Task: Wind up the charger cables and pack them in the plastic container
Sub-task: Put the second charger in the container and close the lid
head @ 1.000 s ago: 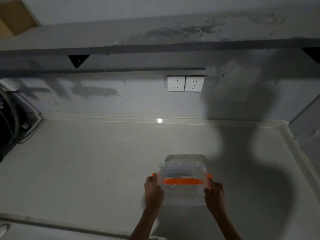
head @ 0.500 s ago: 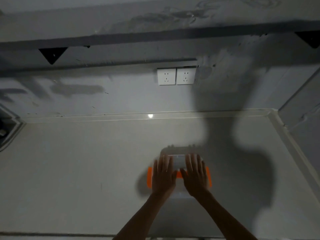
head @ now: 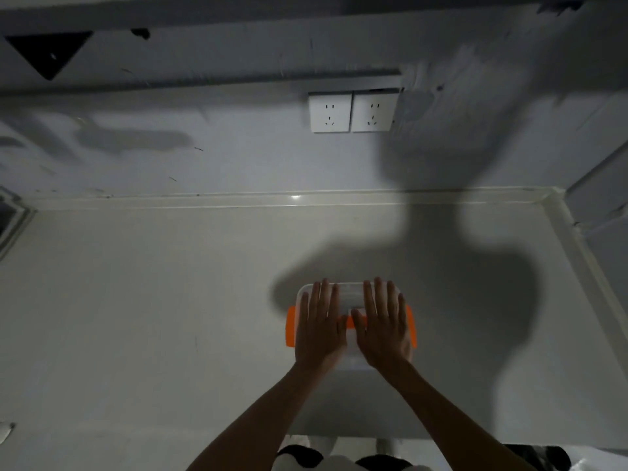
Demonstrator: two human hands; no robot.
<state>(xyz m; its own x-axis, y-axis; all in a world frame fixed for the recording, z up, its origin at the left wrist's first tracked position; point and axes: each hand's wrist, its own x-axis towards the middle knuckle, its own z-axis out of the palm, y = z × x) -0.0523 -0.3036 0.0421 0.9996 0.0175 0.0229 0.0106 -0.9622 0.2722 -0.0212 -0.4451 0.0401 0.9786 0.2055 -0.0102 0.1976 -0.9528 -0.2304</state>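
Still pressed flat, fingers spread, holding nothing: left hand (head: 319,329) and right hand (head: 384,329) atop clear, orange-clipped plastic container (head: 350,295) beneath palms.

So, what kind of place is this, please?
Probably a home kitchen or utility counter, dimly lit. A pale countertop with a raised back edge meets the wall, two wall sockets sit above it, and a shelf runs overhead.

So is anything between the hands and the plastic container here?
Nothing visible. The left hand and right hand lie flat, fingers spread, directly on the lid of the clear plastic container with its orange latches on the countertop.
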